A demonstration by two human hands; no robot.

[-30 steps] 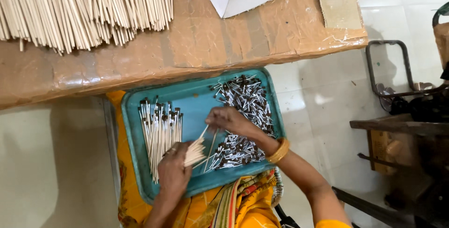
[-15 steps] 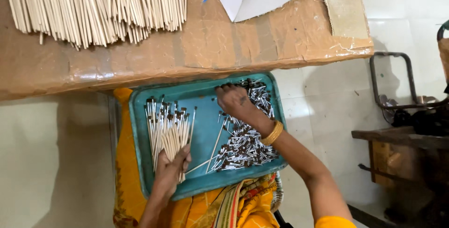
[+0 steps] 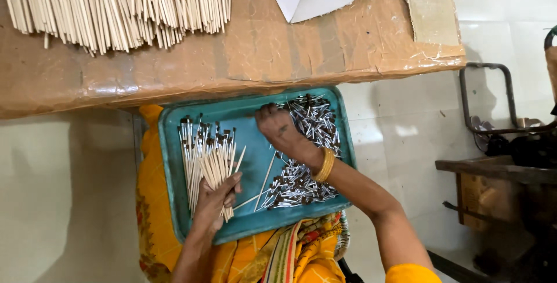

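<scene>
Here, as I read it from the head camera, my left hand (image 3: 216,200) is clenched around a small bundle of thin wooden sticks (image 3: 216,174), gripping them near their lower ends so the free ends fan out over the teal tray (image 3: 169,161). That tray rests on my lap, just below the edge of the cardboard-covered table (image 3: 243,57). My right hand (image 3: 280,132) lies knuckles-up on the pile of small metal ferrules (image 3: 310,122) at the tray's right side; its fingertips are hidden, so I cannot tell whether it pinches one or lies slack.

The sticks look very light and stiff but slender, likely to snap if bent, and smooth enough to slide out of a loose fist; I judge a hold low on the bundle is best. The ferrules seem tiny, hard and slippery, best pinched singly between thumb and forefinger. Finished dark-tipped sticks (image 3: 194,144) lie in a row on the tray's left, and a broad heap of bare sticks (image 3: 116,4) sits on the table above.
</scene>
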